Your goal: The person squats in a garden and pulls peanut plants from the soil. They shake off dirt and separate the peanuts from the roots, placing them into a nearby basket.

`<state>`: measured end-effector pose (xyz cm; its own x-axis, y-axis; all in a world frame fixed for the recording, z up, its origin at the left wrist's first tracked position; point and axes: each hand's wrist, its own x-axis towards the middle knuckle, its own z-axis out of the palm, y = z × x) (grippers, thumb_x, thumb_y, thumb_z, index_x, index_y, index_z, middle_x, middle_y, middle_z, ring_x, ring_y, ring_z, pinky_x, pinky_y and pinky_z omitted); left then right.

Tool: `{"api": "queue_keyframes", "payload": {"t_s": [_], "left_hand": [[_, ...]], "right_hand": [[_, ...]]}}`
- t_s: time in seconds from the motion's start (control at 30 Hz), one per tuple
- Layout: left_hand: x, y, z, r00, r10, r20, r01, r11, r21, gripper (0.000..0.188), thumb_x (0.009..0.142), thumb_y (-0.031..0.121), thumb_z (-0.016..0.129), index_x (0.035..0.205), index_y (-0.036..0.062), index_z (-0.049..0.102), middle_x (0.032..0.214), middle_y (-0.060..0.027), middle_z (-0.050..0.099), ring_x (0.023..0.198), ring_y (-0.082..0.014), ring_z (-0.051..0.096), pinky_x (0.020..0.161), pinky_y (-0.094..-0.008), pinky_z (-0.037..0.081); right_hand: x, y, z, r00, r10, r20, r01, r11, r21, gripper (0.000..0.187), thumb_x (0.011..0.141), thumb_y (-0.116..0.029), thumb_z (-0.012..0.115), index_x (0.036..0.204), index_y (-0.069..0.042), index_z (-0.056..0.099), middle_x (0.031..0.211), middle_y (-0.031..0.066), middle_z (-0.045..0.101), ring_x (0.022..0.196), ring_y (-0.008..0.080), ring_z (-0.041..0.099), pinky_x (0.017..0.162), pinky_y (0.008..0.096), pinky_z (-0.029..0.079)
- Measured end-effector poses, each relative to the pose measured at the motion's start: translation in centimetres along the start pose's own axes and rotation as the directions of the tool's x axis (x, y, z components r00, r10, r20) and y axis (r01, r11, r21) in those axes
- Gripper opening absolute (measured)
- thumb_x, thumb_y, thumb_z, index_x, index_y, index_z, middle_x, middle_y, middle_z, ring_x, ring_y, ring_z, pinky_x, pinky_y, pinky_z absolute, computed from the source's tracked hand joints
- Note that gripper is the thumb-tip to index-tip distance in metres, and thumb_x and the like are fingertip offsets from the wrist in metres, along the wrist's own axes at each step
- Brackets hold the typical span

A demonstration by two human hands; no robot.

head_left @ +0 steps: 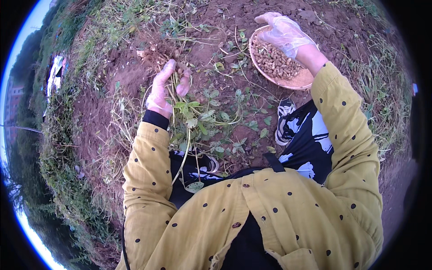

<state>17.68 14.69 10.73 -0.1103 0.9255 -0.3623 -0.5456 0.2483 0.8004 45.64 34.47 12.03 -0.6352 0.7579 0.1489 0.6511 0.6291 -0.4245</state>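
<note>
My left hand point(162, 90), in a clear plastic glove, is closed round the stems of an uprooted peanut plant point(189, 110). Its brown root end point(157, 48) points away from me, while the leafy stems hang back toward my lap. On the far right, my right hand point(286, 33), also gloved in clear plastic, is over the far rim of a round woven basket point(299, 82). Its fingers stretch out to the left, apart, and nothing shows in them. Many brown peanuts point(274, 60) in their shells lie in the basket.
Brown soil point(225, 27) with scattered leaves and low green plants point(225, 114) lies in front of me. My shoes point(284, 119) stand near the basket. Dry stalks and grass point(108, 157) run along the left, and more grass point(382, 85) grows on the right.
</note>
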Motion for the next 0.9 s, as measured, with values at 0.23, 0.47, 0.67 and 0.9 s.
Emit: {"api": "queue_keyframes", "payload": {"t_s": [0.23, 0.47, 0.67, 0.9], "left_hand": [[0.0, -0.9, 2.0, 0.998, -0.028, 0.062, 0.027, 1.0, 0.015, 0.043, 0.095, 0.041, 0.056, 0.092, -0.0014, 0.063, 0.058, -0.0058, 0.054, 0.047, -0.0155, 0.048, 0.049, -0.0278, 0.037], [0.4, -0.6, 1.3, 0.999, 0.029, 0.024, -0.028, 0.998, -0.053, 0.047, 0.094, 0.045, 0.057, 0.093, -0.0016, 0.061, 0.055, -0.0054, 0.05, 0.045, -0.0156, 0.042, 0.048, -0.0289, 0.033], [0.3, -0.4, 1.1, 0.991, 0.084, 0.108, -0.071, 0.99, -0.124, 0.057, 0.095, 0.05, 0.052, 0.096, -0.0067, 0.058, 0.051, -0.0038, 0.046, 0.042, -0.013, 0.038, 0.045, -0.0257, 0.03], [0.3, -0.1, 0.4, 0.98, 0.148, 0.13, -0.109, 0.958, -0.265, 0.057, 0.096, 0.05, 0.051, 0.095, -0.0067, 0.056, 0.058, -0.0055, 0.048, 0.043, -0.0127, 0.038, 0.045, -0.0276, 0.03]], "right_hand": [[-1.5, -9.3, 4.8, 0.832, -0.311, 0.458, 0.032, 0.853, 0.521, 0.045, 0.081, -0.027, 0.065, 0.118, -0.003, 0.062, 0.108, 0.0164, 0.066, 0.102, 0.0277, 0.061, 0.09, 0.0393, 0.046], [-1.7, -9.7, 6.8, 0.848, -0.301, 0.437, -0.137, 0.671, 0.729, 0.026, 0.095, -0.025, 0.052, 0.098, -0.006, 0.068, 0.081, 0.0066, 0.065, 0.071, 0.0202, 0.061, 0.067, 0.0361, 0.047], [-2.3, -10.6, 6.5, 0.904, -0.246, 0.35, -0.082, 0.704, 0.706, 0.032, 0.087, -0.029, 0.059, 0.109, -0.007, 0.068, 0.104, 0.0132, 0.07, 0.1, 0.026, 0.065, 0.088, 0.0363, 0.048], [-3.6, -12.2, 4.8, 0.834, -0.198, 0.515, -0.12, 0.847, 0.519, 0.056, 0.073, -0.044, 0.072, 0.107, 0.0, 0.067, 0.101, 0.0193, 0.068, 0.097, 0.0302, 0.065, 0.088, 0.0382, 0.049]]}}
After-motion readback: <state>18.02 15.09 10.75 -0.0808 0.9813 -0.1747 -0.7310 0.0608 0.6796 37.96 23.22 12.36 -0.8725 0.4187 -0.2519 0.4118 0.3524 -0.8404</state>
